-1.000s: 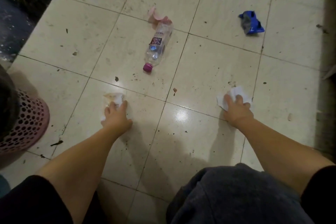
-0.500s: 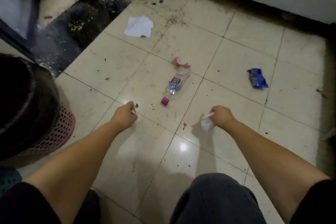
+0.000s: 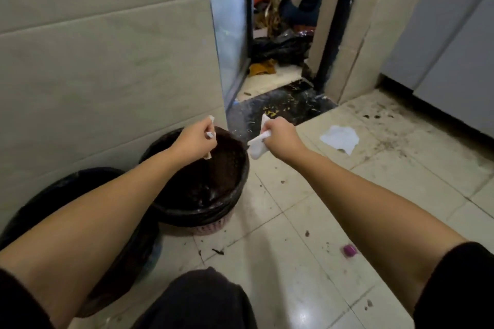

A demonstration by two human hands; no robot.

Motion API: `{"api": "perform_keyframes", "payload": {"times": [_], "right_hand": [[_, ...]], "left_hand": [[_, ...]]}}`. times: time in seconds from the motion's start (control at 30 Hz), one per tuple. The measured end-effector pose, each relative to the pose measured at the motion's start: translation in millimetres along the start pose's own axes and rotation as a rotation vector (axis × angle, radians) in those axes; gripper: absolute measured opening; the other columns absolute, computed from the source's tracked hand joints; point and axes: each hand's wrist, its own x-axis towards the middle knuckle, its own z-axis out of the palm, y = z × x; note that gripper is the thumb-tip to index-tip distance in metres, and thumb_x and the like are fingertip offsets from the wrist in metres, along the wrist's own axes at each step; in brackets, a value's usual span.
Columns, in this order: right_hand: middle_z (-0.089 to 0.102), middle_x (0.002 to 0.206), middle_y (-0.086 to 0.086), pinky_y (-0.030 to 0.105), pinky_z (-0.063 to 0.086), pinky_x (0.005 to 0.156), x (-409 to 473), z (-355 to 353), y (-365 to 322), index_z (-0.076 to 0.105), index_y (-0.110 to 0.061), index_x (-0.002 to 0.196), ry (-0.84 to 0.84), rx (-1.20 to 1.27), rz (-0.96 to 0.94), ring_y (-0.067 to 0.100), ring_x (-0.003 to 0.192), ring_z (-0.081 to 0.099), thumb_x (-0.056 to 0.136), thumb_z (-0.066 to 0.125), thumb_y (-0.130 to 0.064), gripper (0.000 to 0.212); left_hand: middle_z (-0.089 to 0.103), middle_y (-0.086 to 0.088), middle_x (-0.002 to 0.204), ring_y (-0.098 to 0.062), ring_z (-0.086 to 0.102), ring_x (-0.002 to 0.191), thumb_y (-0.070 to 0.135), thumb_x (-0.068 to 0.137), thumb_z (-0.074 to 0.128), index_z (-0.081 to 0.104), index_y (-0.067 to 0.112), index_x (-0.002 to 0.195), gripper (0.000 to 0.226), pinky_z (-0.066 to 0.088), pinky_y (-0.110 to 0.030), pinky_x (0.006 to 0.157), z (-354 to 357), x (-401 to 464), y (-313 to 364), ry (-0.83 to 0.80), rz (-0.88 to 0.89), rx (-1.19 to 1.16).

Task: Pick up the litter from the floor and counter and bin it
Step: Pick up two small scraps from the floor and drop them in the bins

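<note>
A pink perforated bin [image 3: 211,230] lined with a black bag stands by the tiled wall. My left hand [image 3: 196,140] hovers over the bin's opening, fist closed on a small crumpled tissue [image 3: 210,134] that pokes out between the fingers. My right hand [image 3: 279,139] hangs just past the bin's right rim and grips a larger white tissue [image 3: 256,147], which droops from the fist. Another white tissue [image 3: 339,138] lies flat on the floor tiles to the right. Only the bottle's pink cap [image 3: 349,250] shows beside my right forearm.
A second black-lined bin [image 3: 61,189] sits at the lower left under my left arm. A tiled wall [image 3: 107,61] rises on the left. An open doorway [image 3: 280,35] leads to a cluttered room. White cabinets [image 3: 441,48] stand at the right. Dirt specks dot the floor.
Both hands picked the tissues off the floor and swung left and up to the bin. The view turned from the floor litter to the bin and doorway.
</note>
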Motion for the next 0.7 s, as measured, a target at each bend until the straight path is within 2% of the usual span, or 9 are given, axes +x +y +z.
{"api": "perform_keyframes", "payload": {"times": [0.1,0.2,0.27,0.33,0.4,0.43,0.53,0.63,0.7], "right_hand": [[0.052,0.117,0.021,0.035,0.045,0.088,20,53,-40,0.062,-0.002,0.11,-0.125,-0.048,-0.132,0.037,0.106,0.055,0.083,0.057,-0.004,0.027],[0.041,0.131,0.018,0.042,0.045,0.101,27,111,-52,0.041,-0.004,0.137,-0.332,-0.109,-0.156,0.037,0.115,0.05,0.079,0.073,-0.018,0.068],[0.025,0.148,0.022,0.043,0.042,0.107,30,144,-49,0.021,-0.004,0.149,-0.487,-0.174,-0.137,0.039,0.128,0.041,0.082,0.073,-0.022,0.087],[0.017,0.152,0.024,0.043,0.04,0.108,34,171,-42,0.025,-0.002,0.148,-0.606,-0.268,-0.095,0.042,0.13,0.038,0.088,0.067,-0.022,0.076],[0.02,0.151,0.022,0.044,0.041,0.107,37,191,-34,0.033,-0.003,0.145,-0.672,-0.352,-0.022,0.042,0.126,0.042,0.09,0.063,-0.02,0.065],[0.021,0.151,0.021,0.045,0.041,0.107,37,196,-32,0.033,-0.004,0.145,-0.716,-0.403,-0.002,0.043,0.127,0.042,0.092,0.06,-0.019,0.061],[0.017,0.155,0.02,0.044,0.033,0.113,38,197,-30,0.028,-0.008,0.148,-0.807,-0.532,-0.001,0.04,0.138,0.031,0.098,0.046,-0.019,0.055],[0.026,0.151,0.019,0.043,0.04,0.108,47,182,-32,0.033,-0.011,0.145,-0.72,-0.519,0.004,0.038,0.131,0.042,0.093,0.052,-0.017,0.055],[0.036,0.142,0.018,0.046,0.044,0.103,59,161,-35,0.043,-0.013,0.138,-0.627,-0.487,-0.02,0.039,0.123,0.048,0.091,0.054,-0.019,0.049]], "left_hand": [[0.055,-0.007,0.083,-0.024,0.06,0.052,0.003,0.087,0.045,0.035,0.015,0.068,0.024,0.046,-0.012,0.043,-15,2,-53,-0.026,-0.079,0.072],[0.052,-0.003,0.099,-0.033,0.067,0.062,0.005,0.087,0.047,0.035,0.018,0.065,0.029,0.049,-0.022,0.048,-2,7,-95,-0.103,-0.128,0.112],[0.048,0.001,0.104,-0.027,0.063,0.058,0.008,0.089,0.046,0.04,0.017,0.069,0.023,0.05,-0.025,0.049,11,10,-118,-0.173,-0.137,0.149],[0.054,-0.004,0.11,-0.025,0.06,0.066,0.01,0.092,0.043,0.053,0.012,0.095,0.011,0.055,-0.032,0.059,24,15,-137,-0.302,-0.15,0.21],[0.059,-0.017,0.123,-0.033,0.061,0.096,0.01,0.093,0.042,0.045,0.003,0.13,0.038,0.053,-0.038,0.08,37,22,-153,-0.449,-0.181,0.294],[0.057,-0.02,0.126,-0.033,0.059,0.105,0.01,0.093,0.044,0.045,0.001,0.131,0.039,0.049,-0.037,0.084,42,24,-160,-0.52,-0.194,0.324],[0.056,-0.017,0.122,-0.027,0.055,0.101,0.014,0.088,0.057,0.05,0.011,0.113,0.026,0.046,-0.037,0.084,50,30,-166,-0.666,-0.206,0.419],[0.055,-0.014,0.13,-0.031,0.056,0.114,0.017,0.083,0.066,0.039,0.013,0.137,0.061,0.049,-0.039,0.094,41,40,-157,-0.705,-0.185,0.423],[0.053,-0.013,0.134,-0.03,0.055,0.117,0.021,0.082,0.067,0.033,0.014,0.143,0.07,0.049,-0.038,0.097,25,55,-138,-0.679,-0.151,0.443]]}}
